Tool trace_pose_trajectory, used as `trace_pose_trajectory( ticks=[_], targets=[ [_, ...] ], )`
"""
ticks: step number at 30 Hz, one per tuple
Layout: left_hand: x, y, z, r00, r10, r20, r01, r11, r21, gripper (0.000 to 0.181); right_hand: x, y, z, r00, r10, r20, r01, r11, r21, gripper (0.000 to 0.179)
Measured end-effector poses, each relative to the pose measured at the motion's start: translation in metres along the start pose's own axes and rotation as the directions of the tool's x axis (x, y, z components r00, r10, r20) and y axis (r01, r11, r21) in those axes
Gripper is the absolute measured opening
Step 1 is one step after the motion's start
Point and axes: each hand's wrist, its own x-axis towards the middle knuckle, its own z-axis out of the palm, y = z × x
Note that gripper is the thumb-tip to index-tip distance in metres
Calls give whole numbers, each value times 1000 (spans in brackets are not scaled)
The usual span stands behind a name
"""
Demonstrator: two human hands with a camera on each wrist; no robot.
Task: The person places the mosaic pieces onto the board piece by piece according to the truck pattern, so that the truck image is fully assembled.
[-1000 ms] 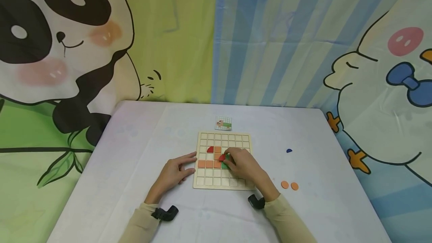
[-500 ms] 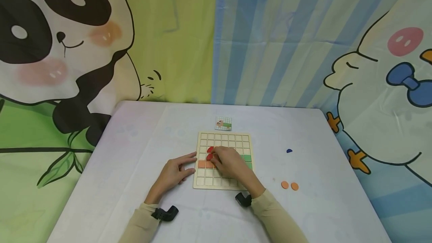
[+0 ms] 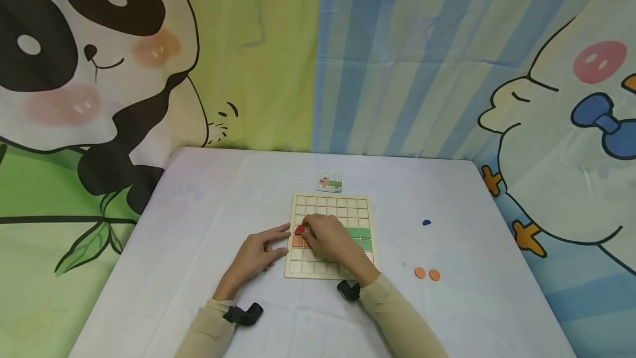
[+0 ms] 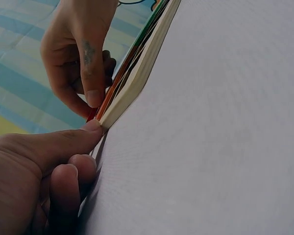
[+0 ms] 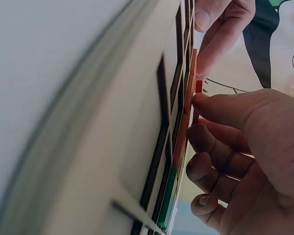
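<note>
On grid board (image 3: pixel 329 202), right hand (image 3: pixel 330 239) pinching red piece (image 3: pixel 300 230), left hand (image 3: pixel 255 254) relaxed at edge, no legible writing.

Two bare hands, no gloves, no rings seen. Left hand (image 3: pixel 255 254) and right hand (image 3: pixel 330 239) each come out of a long, close-fitting sleeve in pale beige or cream. The left sleeve (image 3: pixel 206 330) ends at the wrist; the right sleeve (image 3: pixel 402 322) does likewise. A small black device sits at each wrist, at the cuff: the left wrist unit (image 3: pixel 243 314) is blocky with a short angled snout, the right wrist unit (image 3: pixel 349 290) is a rounder, dark lump. Fingernails are short and unpainted in the wrist views. A greyish smudge marks one finger (image 4: pixel 88 51) of the right hand in the left wrist view.
</note>
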Motion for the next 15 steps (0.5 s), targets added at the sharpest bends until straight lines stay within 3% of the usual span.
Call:
trace_pose_trajectory(
  ticks=[15],
  targets=[
    [-1,1,-1,1000,-6,3,6,1000,-6,43,4,0,1,1000,-12,-2,12,1000,0,27]
  ],
)
